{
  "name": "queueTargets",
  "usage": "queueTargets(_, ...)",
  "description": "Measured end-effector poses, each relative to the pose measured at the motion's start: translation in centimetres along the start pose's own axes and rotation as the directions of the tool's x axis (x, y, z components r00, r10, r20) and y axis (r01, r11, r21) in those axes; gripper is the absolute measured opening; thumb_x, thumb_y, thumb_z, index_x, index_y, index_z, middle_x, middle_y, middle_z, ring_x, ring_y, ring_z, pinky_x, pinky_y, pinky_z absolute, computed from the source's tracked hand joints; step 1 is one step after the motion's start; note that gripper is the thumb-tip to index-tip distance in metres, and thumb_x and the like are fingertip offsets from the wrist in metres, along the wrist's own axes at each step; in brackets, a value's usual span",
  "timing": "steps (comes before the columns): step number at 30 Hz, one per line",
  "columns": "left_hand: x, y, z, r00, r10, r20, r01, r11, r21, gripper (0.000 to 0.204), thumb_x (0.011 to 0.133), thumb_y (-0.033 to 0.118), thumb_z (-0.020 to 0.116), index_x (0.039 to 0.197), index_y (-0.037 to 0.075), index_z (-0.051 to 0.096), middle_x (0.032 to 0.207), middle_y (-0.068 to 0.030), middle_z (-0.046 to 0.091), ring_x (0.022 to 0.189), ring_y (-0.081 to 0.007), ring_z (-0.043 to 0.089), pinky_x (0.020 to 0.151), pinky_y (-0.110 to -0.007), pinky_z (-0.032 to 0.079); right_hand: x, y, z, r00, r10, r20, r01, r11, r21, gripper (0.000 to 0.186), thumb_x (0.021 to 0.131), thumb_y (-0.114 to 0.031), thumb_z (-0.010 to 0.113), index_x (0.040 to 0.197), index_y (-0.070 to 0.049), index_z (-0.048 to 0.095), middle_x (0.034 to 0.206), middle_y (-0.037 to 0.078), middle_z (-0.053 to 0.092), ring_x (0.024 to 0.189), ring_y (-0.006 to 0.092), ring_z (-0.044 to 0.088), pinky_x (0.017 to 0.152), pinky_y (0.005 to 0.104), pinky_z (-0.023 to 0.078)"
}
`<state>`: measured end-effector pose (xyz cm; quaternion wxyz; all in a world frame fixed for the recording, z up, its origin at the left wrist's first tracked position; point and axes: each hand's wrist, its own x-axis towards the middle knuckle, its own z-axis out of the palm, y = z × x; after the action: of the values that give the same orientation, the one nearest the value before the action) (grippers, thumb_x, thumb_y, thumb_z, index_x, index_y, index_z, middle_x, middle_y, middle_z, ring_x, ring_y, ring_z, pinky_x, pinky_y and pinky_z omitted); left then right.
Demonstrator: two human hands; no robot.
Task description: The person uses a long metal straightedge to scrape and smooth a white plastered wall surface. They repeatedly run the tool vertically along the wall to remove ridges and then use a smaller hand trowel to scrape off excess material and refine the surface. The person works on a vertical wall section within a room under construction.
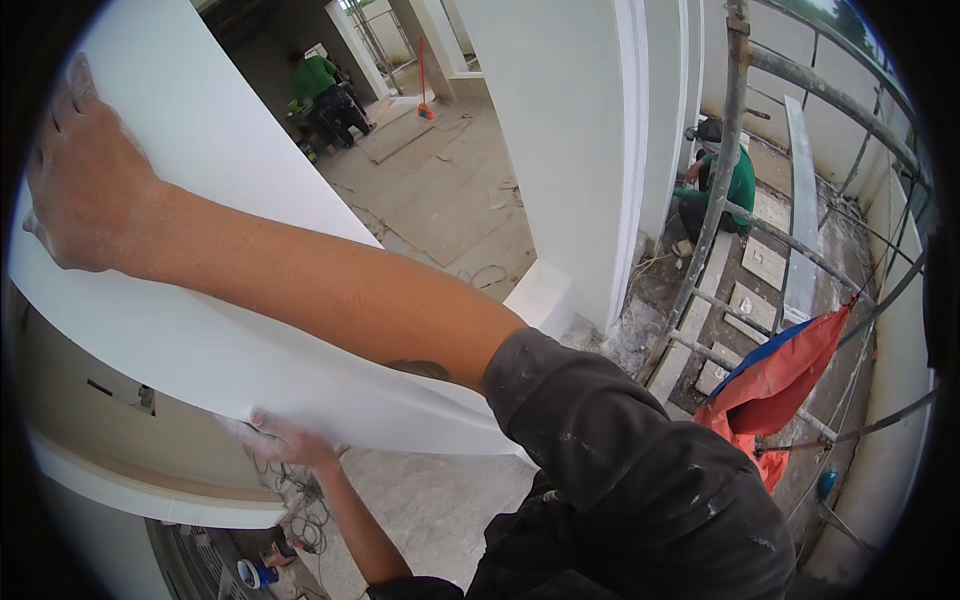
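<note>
My right arm, in a dark sleeve, reaches across to the upper left. My right hand (pixel 95 175) presses on the broad white wall face (pixel 235 130), back of the hand towards me. Its fingers bend away from view and look closed, so whatever they hold is hidden. Lower down, my left hand (pixel 290 441) rests at the curved lower edge of this white wall section. Its fingers are stretched out and coated in white dust, with no held thing visible.
Scaffold pipes (pixel 735 110) stand on the right, with a red and blue cloth (pixel 785 375) hanging there. A person in green (pixel 740 185) crouches beyond them; another person (pixel 318 85) bends in the far room. Cables (pixel 310 510) and a bucket (pixel 255 573) lie below left.
</note>
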<state>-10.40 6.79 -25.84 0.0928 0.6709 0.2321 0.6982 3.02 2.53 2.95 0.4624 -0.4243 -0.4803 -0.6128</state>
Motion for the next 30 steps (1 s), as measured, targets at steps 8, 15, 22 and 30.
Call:
queueTargets(8, -0.2, 0.0, -0.4, 0.999, -0.002, -0.049, 0.002, 1.000, 0.013, 0.056, 0.107, 0.031, 0.040, 0.145, -0.012, 0.038, 0.147, -0.0303, 0.042, 0.133, -0.0384, 0.046, 0.109, -0.046, 0.039, -21.7, -6.4, -6.6, 0.921, 0.162, 0.355, -0.223, 0.965, 0.137, 0.073, 0.091, -0.042, 0.062, 0.149, -0.003, 0.042, 0.162, 0.020, 0.022, 0.152, 0.0393, 0.014, 0.121, 0.0582, 0.013)
queueTargets(15, -0.1, -0.5, 0.3, 0.998, 0.040, -0.058, -0.039, 0.999, 0.020, 0.059, 0.108, 0.033, 0.039, 0.146, -0.012, 0.035, 0.149, -0.0289, 0.040, 0.134, -0.0379, 0.045, 0.108, -0.046, 0.040, -27.8, -7.1, -8.1, 0.911, 0.150, 0.383, -0.188, 0.980, 0.063, 0.062, 0.096, -0.038, 0.055, 0.148, -0.006, 0.045, 0.162, 0.018, 0.025, 0.150, 0.0372, 0.021, 0.121, 0.0586, 0.012)
queueTargets(22, -0.3, -0.4, -0.1, 0.999, 0.035, -0.016, -0.034, 0.998, 0.045, 0.063, 0.108, 0.036, 0.036, 0.147, -0.014, 0.031, 0.151, -0.0316, 0.036, 0.139, -0.0408, 0.040, 0.113, -0.045, 0.034, -14.1, -3.7, -4.9, 0.975, 0.103, 0.194, -0.131, 0.982, 0.138, 0.066, 0.093, -0.031, 0.057, 0.147, 0.004, 0.041, 0.160, 0.025, 0.025, 0.150, 0.0435, 0.019, 0.121, 0.0579, 0.015)
queueTargets(30, -0.1, 0.0, -0.1, 0.992, 0.112, -0.064, -0.108, 0.992, 0.060, 0.062, 0.108, 0.038, 0.038, 0.145, -0.012, 0.037, 0.145, -0.0311, 0.043, 0.132, -0.0382, 0.048, 0.106, -0.046, 0.042, -18.2, -5.5, -6.1, 0.944, 0.137, 0.300, -0.187, 0.971, 0.147, 0.063, 0.096, -0.035, 0.054, 0.148, -0.001, 0.043, 0.161, 0.022, 0.024, 0.150, 0.0412, 0.018, 0.121, 0.0579, 0.015)
